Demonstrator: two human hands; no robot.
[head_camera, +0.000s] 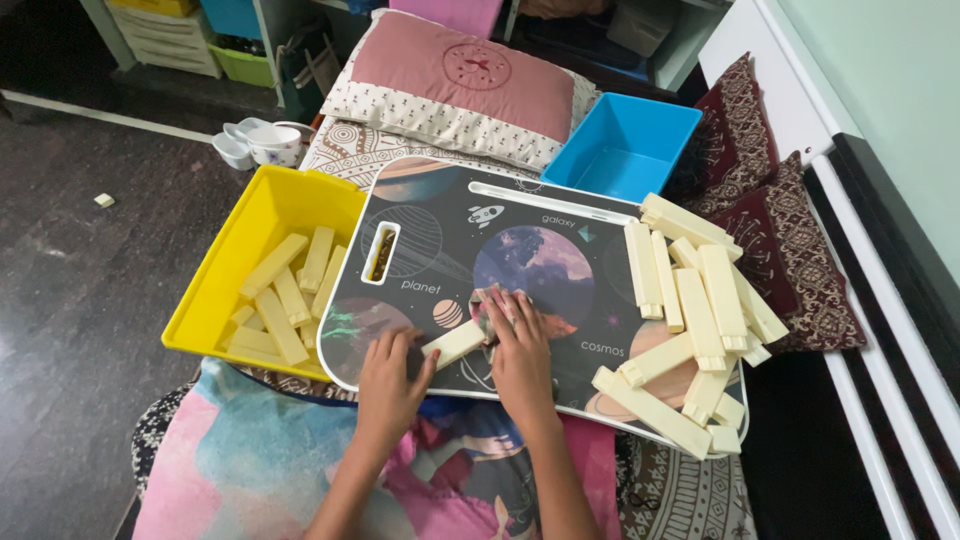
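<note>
My left hand (392, 375) grips one end of a cream rectangular block (455, 343) lying on a lap tray (450, 225) printed with planets. At the block's other end, my right hand (520, 345) presses a small crumpled cloth (488, 305) against it. A heap of several more cream blocks (695, 310) sits on the tray's right side. Left of the tray, a yellow bin (262, 205) holds several of the same blocks (285, 295).
An empty blue bin (622, 148) stands behind the tray, next to a pink pillow (455, 75). Dark red patterned cushions (780, 230) lie on the right by a white frame. White cups (262, 143) and one stray block (104, 200) sit on the dark floor at left.
</note>
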